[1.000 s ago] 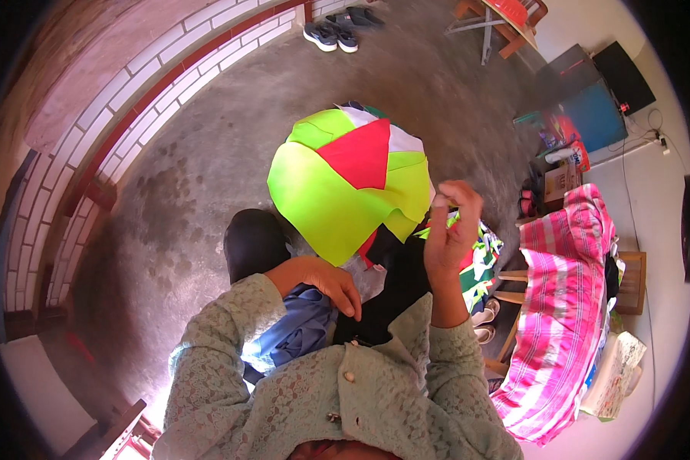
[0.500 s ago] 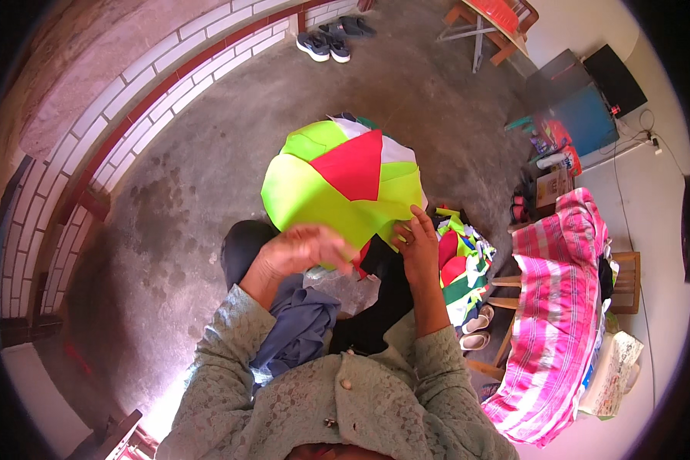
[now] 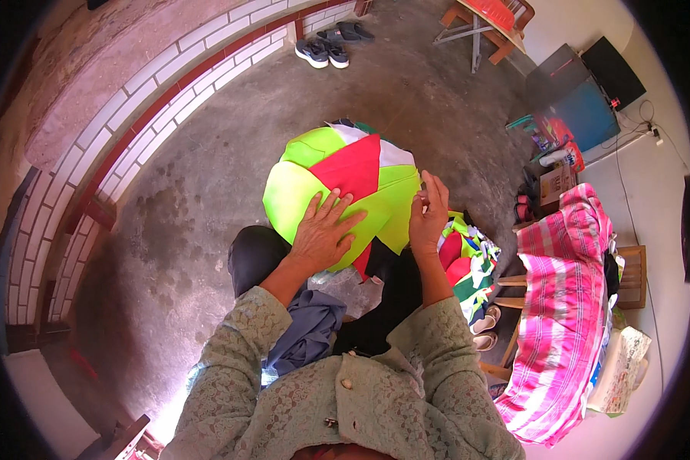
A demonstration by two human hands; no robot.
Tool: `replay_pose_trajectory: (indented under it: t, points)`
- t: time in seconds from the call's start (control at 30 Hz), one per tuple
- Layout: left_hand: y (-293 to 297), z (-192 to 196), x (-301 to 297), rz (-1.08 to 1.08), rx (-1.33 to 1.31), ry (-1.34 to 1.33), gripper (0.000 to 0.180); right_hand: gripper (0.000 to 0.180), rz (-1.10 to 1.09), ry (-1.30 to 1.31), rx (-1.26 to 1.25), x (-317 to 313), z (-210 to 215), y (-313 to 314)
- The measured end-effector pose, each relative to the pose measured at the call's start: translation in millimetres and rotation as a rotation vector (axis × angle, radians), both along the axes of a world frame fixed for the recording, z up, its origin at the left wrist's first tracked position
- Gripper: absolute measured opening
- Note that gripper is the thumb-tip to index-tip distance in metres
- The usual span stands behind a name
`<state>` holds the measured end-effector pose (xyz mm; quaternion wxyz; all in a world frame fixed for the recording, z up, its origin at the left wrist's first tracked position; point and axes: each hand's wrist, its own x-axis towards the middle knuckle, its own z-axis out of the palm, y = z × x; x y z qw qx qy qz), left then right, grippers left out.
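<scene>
A round patchwork cloth piece point(image 3: 337, 180) of neon green, red and white panels lies over my knees. My left hand point(image 3: 322, 234) rests flat on its near green part, fingers spread. At the cloth's right edge my right hand point(image 3: 428, 215) is raised, thumb and fingers pinched together; whatever it pinches is too small to make out. More pieces of the same coloured cloth point(image 3: 464, 261) lie heaped beside my right knee. A grey-blue cloth point(image 3: 307, 330) lies in my lap.
A large pink checked bag point(image 3: 563, 307) stands to my right by a wooden chair point(image 3: 632, 272). Dark shoes point(image 3: 326, 50) sit at the far wall, a folding stand point(image 3: 479, 23) beyond. Boxes and a blue-black cabinet point(image 3: 583, 100) crowd the far right. A brick-edged ledge point(image 3: 130, 123) curves left.
My left hand has gone from my lap up onto the green cloth and now lies flat on it. My right hand stays raised at the cloth's right edge.
</scene>
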<state>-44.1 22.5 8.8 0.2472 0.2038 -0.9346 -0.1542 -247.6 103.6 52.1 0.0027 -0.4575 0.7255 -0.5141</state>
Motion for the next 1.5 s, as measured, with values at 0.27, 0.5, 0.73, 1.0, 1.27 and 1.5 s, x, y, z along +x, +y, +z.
replay_pose_trajectory:
  t: [0.27,0.5,0.73,1.0,1.27,1.5]
  points:
    - [3,11,1,0.009,-0.043,-0.094,0.045,0.046,-0.060,0.442,0.071,28,23,-2]
    - [4,5,-6,-0.019,-0.050,-0.068,0.046,0.054,0.088,0.516,0.451,29,-46,6]
    - [-3,6,-8,-0.026,0.040,-0.001,0.047,0.052,0.092,0.471,0.378,25,-53,1]
    - [4,17,-42,-0.055,-0.014,-0.087,0.053,0.049,0.074,0.444,0.354,24,-52,6]
    - [9,11,-48,-0.009,-0.125,-0.239,0.056,0.052,0.161,0.183,0.244,14,-44,20]
    - [9,9,-47,-0.004,-0.134,-0.231,0.055,0.039,0.004,-0.281,-0.048,-54,-31,96]
